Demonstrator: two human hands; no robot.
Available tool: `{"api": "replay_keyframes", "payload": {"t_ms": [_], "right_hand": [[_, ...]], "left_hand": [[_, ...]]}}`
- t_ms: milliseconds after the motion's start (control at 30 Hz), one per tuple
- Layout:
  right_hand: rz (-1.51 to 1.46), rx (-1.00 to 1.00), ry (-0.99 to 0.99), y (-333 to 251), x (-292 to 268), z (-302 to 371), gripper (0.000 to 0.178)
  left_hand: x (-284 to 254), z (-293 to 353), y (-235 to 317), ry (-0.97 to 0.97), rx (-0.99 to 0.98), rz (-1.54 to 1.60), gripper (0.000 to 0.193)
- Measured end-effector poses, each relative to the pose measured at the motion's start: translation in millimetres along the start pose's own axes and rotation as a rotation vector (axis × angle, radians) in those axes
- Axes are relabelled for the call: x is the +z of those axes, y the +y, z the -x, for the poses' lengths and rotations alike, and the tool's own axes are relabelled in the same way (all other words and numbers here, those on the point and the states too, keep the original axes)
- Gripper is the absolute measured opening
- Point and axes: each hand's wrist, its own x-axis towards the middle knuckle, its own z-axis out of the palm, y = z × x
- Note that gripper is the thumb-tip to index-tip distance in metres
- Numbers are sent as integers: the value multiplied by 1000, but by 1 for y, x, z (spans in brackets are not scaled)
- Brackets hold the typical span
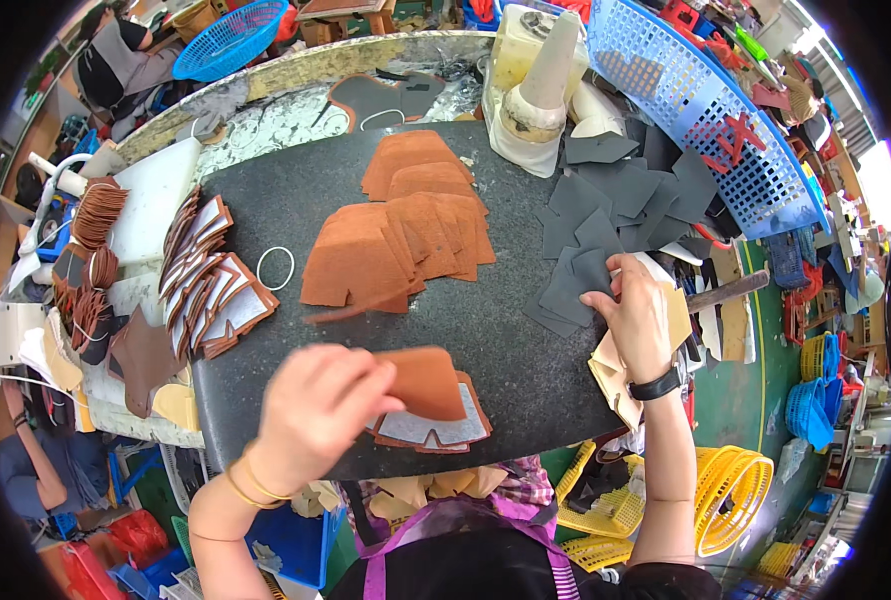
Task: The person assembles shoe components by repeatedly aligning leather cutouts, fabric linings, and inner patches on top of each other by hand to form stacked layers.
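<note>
My left hand (316, 410), smeared by motion, grips a brown leather piece (424, 385) by its left edge. That piece is tilted over a small stack of brown pieces with pale grey lining (444, 432) near the front edge of the black slab. Over on the right, my right hand (638, 315) has its thumb and fingertips closed at the edge of a dark grey cut piece (593, 272). More dark grey pieces (621, 190) lie in a loose heap beyond it. Overlapping brown leather pieces (396, 240) are fanned out in the middle of the slab.
Stacked lined pieces (211, 280) stand at the slab's left, beside a white elastic ring (276, 268). A cone-topped pot (536, 115) and a blue basket (706, 110) stand at the back. A hammer-like handle (731, 290) juts out at right. Yellow baskets (731, 500) are below.
</note>
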Motion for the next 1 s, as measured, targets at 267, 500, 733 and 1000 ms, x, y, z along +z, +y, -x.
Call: {"api": "replay_keyframes", "payload": {"t_ms": [267,500,733,1000], "right_hand": [[-244,-167,72,1,-4,6,21],[-448,-13,-120,-55,-26,44,21],[-953,-560,-684,-72,1,45,82],[-707,-71,-687,-95,21,71,36]], "left_hand": [[-1,-5,2,-9,-161,223,30],[7,5,6,20,48,-17,30],[14,18,9,-31,-333,563,30],[4,33,17,-338,-752,760,16]]}}
